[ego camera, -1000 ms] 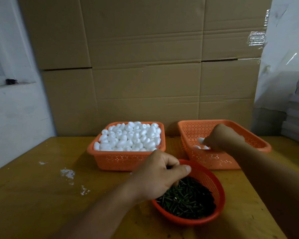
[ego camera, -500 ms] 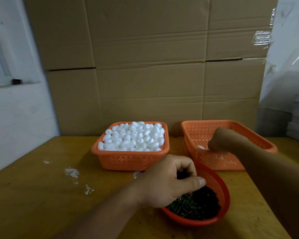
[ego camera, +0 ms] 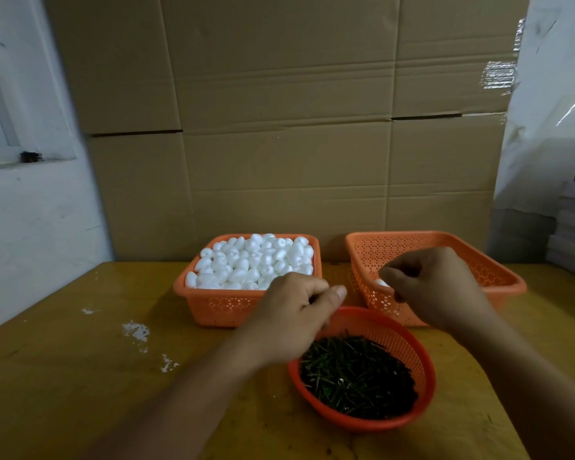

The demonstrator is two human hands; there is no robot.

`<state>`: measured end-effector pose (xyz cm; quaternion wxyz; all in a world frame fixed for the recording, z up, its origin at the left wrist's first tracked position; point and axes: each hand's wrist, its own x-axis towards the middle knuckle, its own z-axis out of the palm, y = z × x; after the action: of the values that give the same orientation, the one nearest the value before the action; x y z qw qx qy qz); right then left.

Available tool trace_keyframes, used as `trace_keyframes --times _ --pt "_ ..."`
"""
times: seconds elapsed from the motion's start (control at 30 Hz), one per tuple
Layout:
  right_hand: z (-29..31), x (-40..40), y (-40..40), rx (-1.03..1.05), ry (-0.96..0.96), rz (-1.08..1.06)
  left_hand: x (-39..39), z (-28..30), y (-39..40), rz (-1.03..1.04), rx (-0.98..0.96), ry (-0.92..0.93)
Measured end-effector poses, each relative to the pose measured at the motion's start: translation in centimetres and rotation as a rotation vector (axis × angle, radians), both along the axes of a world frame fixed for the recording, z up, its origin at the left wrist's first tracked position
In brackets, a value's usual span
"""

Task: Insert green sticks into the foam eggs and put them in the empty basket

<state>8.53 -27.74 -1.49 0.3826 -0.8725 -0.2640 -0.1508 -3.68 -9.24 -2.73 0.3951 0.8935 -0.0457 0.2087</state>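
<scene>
3 orange baskets look like perforated plastic with smooth rims: left basket (ego camera: 213, 302), right basket (ego camera: 498, 277), round bowl-basket (ego camera: 422, 363). Foam eggs (ego camera: 253, 262) white, matt, slightly grainy. Green sticks (ego camera: 356, 376) thin, dark, faint sheen. Table (ego camera: 63, 376) yellowish wood, matt, scuffed, white flecks. Cardboard (ego camera: 279, 127) brown, matt, creased.

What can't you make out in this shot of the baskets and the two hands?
- Head view: whether the left hand pinches a green stick; its curled fingers hide the grip.
- Head view: how many eggs lie in the right basket; the right hand covers most of its floor.
- Head view: single sticks in the round basket; too dark and small.
</scene>
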Motion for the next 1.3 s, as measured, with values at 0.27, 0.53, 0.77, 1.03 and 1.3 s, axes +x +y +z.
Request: trace_keyframes --times 0.27,0.53,0.77,1.03,1.3 --pt "-3.5 -3.9 -0.1 0.058 -0.076 0.186 2.3 1.3 6.9 0.46 0.23 -0.154" --pt "-3.7 -4.2 -0.4 0.1 -0.113 0.194 5.3 2.6 13.2 0.485 0.618 0.347" --pt "-4.1 -4.1 -0.2 0.124 -0.108 0.201 6.1 1.7 14.5 0.467 0.749 0.389" --pt "-4.5 -4.2 0.2 0.097 -0.109 0.208 6.7 1.1 14.7 0.462 0.792 0.393" --pt "-4.5 -4.4 0.2 0.102 -0.12 0.201 6.5 0.7 13.9 0.462 0.588 0.17"
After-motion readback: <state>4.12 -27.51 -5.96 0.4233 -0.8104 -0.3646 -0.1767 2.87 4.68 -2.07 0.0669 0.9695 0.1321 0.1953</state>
